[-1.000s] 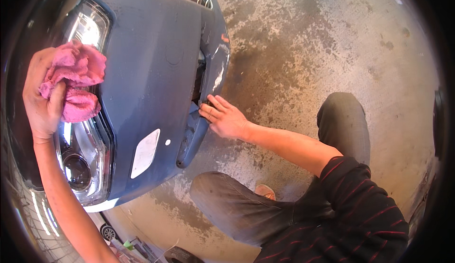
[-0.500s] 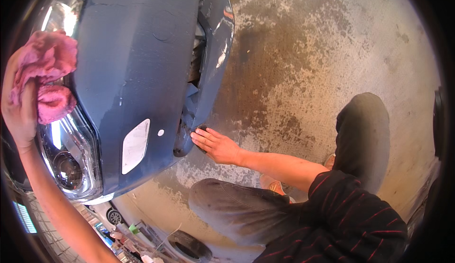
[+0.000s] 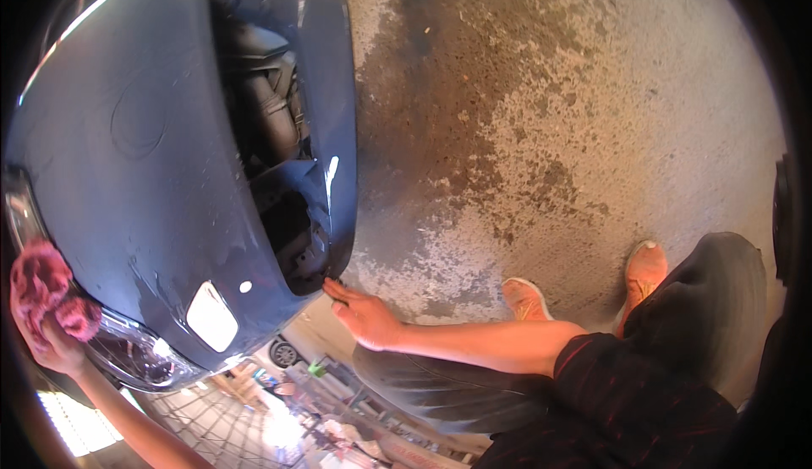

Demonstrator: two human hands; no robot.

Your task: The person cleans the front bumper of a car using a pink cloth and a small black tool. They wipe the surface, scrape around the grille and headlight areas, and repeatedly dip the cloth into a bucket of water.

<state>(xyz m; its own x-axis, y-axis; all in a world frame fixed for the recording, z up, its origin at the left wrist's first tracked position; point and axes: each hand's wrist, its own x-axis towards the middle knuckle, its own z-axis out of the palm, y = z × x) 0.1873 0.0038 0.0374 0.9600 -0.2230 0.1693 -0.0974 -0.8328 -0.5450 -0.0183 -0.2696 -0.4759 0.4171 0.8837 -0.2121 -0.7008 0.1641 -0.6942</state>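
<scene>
A dark blue-grey car bumper (image 3: 161, 181) fills the left half of the view, with a headlight (image 3: 139, 346) at its lower left. My left hand (image 3: 55, 342) is closed on a crumpled pink cloth (image 3: 42, 274) by the headlight. At the bumper's lower opening, my right hand (image 3: 364, 312) rests its fingers at the lower corner. A small dark pad-like piece (image 3: 338, 298) shows beneath those fingers; most of it is hidden by the hand. A white patch (image 3: 211, 317) and a white dot (image 3: 245, 286) mark the bumper above that hand.
The bumper's wide lower opening (image 3: 271, 122) exposes dark inner parts. Stained concrete floor (image 3: 524, 173) stretches to the right. My bent legs and orange shoes (image 3: 645, 270) are at lower right. Behind the car lie cluttered items (image 3: 338, 427) and a car wheel (image 3: 283, 353).
My view has shifted, so the bumper appears farther left and its opening shows more. The pink cloth in my left hand sits lower in view. My right hand stays by the bumper's lower corner.
</scene>
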